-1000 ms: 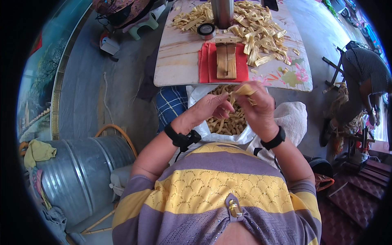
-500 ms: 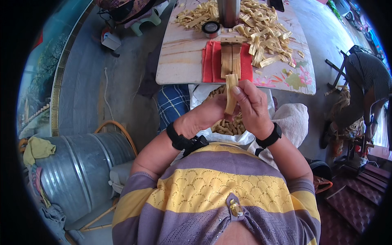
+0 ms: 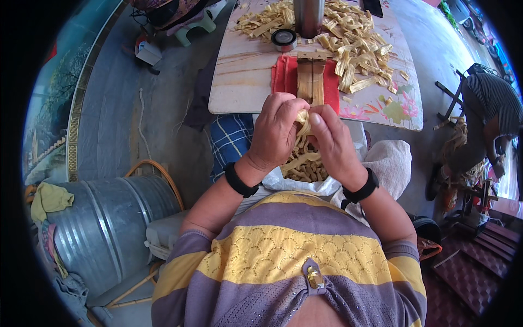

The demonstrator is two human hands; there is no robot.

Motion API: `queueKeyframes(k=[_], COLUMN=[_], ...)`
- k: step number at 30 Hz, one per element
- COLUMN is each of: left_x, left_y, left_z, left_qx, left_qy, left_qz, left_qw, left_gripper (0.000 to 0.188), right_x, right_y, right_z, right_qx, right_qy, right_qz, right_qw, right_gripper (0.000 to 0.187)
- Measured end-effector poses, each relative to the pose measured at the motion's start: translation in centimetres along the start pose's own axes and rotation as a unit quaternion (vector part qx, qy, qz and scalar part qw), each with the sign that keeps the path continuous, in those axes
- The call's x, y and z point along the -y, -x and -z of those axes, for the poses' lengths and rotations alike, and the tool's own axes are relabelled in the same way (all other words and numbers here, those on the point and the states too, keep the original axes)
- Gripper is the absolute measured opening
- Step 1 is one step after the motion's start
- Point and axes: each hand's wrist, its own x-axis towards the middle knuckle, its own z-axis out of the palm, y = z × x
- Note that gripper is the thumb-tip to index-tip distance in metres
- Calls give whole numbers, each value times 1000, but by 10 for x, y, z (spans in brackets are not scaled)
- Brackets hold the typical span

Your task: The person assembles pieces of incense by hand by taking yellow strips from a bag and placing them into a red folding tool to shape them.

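Note:
Both hands are closed on a pale yellow, fibrous strip [image 3: 303, 129] just off the table's near edge. The strip is bent over at the top, with strands hanging below. My left hand [image 3: 277, 131] pinches it from one side. My right hand [image 3: 336, 143] grips it from the other, thumb on top. Under the hands, a white sack [image 3: 274, 181] holds many small tan twisted pieces [image 3: 308, 168]. Just beyond my fingers, a flat wooden block [image 3: 317, 82] with a dark lengthwise groove lies on a folded red cloth [image 3: 283, 73].
On the table [image 3: 239, 84] are heaped loose strips [image 3: 357, 54], a metal cylinder [image 3: 308, 19], a round lid [image 3: 284, 38] and a dark phone [image 3: 373, 6]. A metal drum [image 3: 114, 223] stands at left. At right a person [image 3: 485, 114] bends over.
My left hand has risen from below the strip to its top, beside my right hand. The strip, held upright and flat before, is now bent over between my fingers.

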Motion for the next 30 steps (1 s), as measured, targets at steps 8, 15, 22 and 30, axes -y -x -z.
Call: queueKeyframes(k=[8, 15, 22, 30], left_x=[1, 22, -6, 10], left_y=[6, 10, 3, -2], left_z=[-2, 0, -4, 19], left_qx=[77, 84, 17, 27], left_qy=[531, 307, 325, 198], left_qz=[377, 236, 263, 189], left_qw=[755, 918, 908, 961], left_gripper=[10, 12, 6, 6], right_x=[2, 13, -7, -5], right_y=[-3, -2, -9, -10], right_z=[20, 22, 12, 41], right_qx=[-41, 121, -3, -45], right_qy=[104, -168, -170, -290], right_qz=[89, -78, -29, -167], right_qw=[990, 975, 985, 941], right_gripper=[19, 25, 25, 21])
